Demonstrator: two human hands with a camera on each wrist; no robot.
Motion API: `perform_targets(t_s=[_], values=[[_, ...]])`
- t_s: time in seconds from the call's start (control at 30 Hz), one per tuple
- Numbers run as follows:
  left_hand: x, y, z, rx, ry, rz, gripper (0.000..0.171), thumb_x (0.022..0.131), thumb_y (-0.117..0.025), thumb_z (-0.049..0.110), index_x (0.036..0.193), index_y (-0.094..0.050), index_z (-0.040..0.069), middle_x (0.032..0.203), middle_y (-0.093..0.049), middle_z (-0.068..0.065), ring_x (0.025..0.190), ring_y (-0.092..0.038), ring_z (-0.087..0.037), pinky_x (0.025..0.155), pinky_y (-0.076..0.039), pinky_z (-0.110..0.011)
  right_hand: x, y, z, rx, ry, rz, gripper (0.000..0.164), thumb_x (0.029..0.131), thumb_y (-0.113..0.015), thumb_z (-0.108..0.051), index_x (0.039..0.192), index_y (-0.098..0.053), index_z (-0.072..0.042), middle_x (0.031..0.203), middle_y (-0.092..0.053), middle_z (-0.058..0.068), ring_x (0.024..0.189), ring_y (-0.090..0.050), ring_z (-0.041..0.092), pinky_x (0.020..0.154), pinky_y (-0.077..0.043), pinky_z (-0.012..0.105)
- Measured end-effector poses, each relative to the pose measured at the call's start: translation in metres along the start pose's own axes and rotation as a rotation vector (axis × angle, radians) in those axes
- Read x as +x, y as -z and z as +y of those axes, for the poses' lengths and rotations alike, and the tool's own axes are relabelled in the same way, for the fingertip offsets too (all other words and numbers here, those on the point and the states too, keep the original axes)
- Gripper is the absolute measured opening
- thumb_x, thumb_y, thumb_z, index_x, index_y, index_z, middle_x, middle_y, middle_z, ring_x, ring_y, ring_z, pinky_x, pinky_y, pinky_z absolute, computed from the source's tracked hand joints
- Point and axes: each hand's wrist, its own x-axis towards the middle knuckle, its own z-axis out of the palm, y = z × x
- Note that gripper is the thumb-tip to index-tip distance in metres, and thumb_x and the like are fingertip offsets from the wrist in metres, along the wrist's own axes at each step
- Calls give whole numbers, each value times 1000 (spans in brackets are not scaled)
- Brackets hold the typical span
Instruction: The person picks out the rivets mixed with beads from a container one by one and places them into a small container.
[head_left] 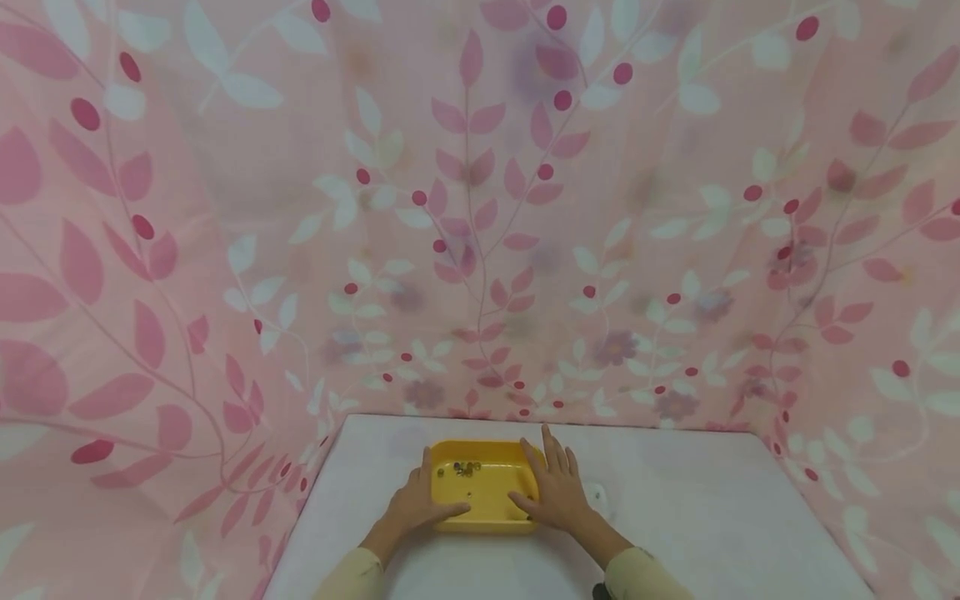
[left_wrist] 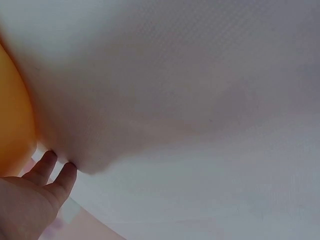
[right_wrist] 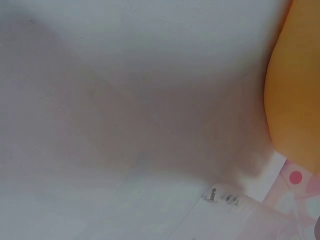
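Steadying the yellow tray (head_left: 495,483) seems to be the step in hand, and doing it well is probably calling for even pressure at both ends and a level rim, since the small round beads (head_left: 465,469), gathering mostly toward the tray's far left, are likely to roll. The tray is lying over the tabletop (head_left: 712,508), between the hands; whether it is resting flat is not showing clearly. The left hand (head_left: 415,502) is spreading open along the tray's left end, its thumb reaching over the near side. The right hand (head_left: 561,493) is likewise spanning the right end; neither grip is closing.
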Motion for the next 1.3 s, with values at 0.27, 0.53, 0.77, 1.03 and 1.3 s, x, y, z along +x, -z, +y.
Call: perform_targets(t_s=[0.27, 0.53, 0.77, 1.03, 1.3], values=[[0, 2, 1, -6, 1, -7, 138, 64, -76, 74, 159, -3, 5, 144, -45, -30, 115, -58, -44, 93, -48, -61, 4, -5, -4, 16, -11, -52, 93, 83, -65, -63, 157, -29, -19, 164, -5, 24, 144, -26, 45, 112, -24, 69], [4, 3, 3, -15, -14, 4, 139, 64, -76, 75, 159, -2, 5, 143, -45, -31, 114, -58, -44, 92, -49, -61, 11, -3, -9, -35, -1, -41, 94, 83, -63, -66, 157, -29, -20, 164, -9, 25, 142, -31, 44, 112, -28, 66], [3, 0, 1, -7, 5, -4, 139, 64, -75, 76, 159, -2, 6, 144, -44, -30, 118, -57, -46, 95, -48, -61, 12, -9, -13, -17, -6, -44, 93, 83, -62, -66, 157, -29, -20, 163, -10, 25, 142, -32, 45, 111, -29, 66], [0, 2, 3, -19, 0, -3, 136, 66, -75, 75, 159, -2, 6, 144, -43, -31, 117, -57, -48, 94, -47, -62, 14, -11, -19, 19, -11, -33, 91, 84, -65, -62, 156, -30, -18, 163, -11, 25, 141, -33, 45, 111, -29, 67], [1, 1, 2, -21, 8, -6, 135, 67, -74, 73, 159, -3, 5, 144, -44, -31, 114, -58, -46, 93, -48, -62, 20, -19, -26, 48, -22, -110, 92, 87, -59, -65, 159, -19, -24, 166, -1, 21, 146, -26, 43, 114, -25, 66]])
